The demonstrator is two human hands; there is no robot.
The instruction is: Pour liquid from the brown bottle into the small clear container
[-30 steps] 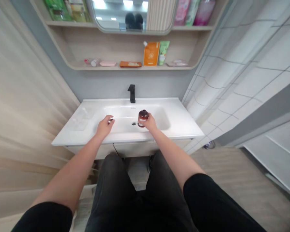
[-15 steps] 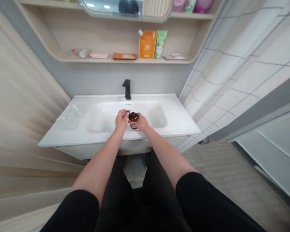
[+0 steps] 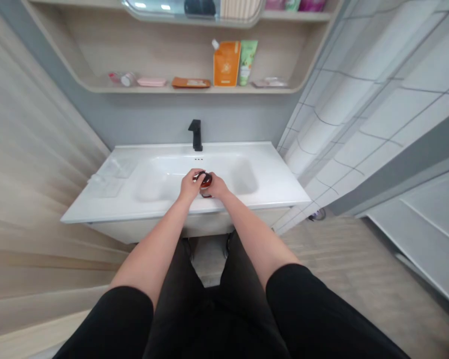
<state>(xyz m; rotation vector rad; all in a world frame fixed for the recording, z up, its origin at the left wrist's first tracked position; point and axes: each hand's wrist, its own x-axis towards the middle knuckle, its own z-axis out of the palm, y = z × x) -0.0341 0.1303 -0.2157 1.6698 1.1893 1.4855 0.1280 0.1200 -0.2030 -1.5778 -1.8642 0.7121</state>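
Note:
Over the front part of the white sink basin [image 3: 160, 187], both hands are on a small, glossy, reddish-brown jar [image 3: 205, 183] with a dark top. My right hand [image 3: 217, 187] wraps round its right side. From the left, my left hand [image 3: 189, 186] grips the dark top, fingers bent over it. A thin dark band shows at these fingers, but I cannot make out what it is. Below the jar, between the hands, is a dark curved edge. My fingers hide much of the jar.
A black faucet [image 3: 196, 135] stands behind the basin. Clear plastic items [image 3: 110, 177] lie on the counter's left end. On the shelf [image 3: 149, 89] above are an orange pouch [image 3: 226, 65], a green tube [image 3: 247, 62] and several small packs. White tiles [image 3: 359, 109] rise at right.
My left hand has moved right, from holding a thin dark loop beside the jar to gripping the jar's top. My right hand stays round the jar. The view has tilted slightly.

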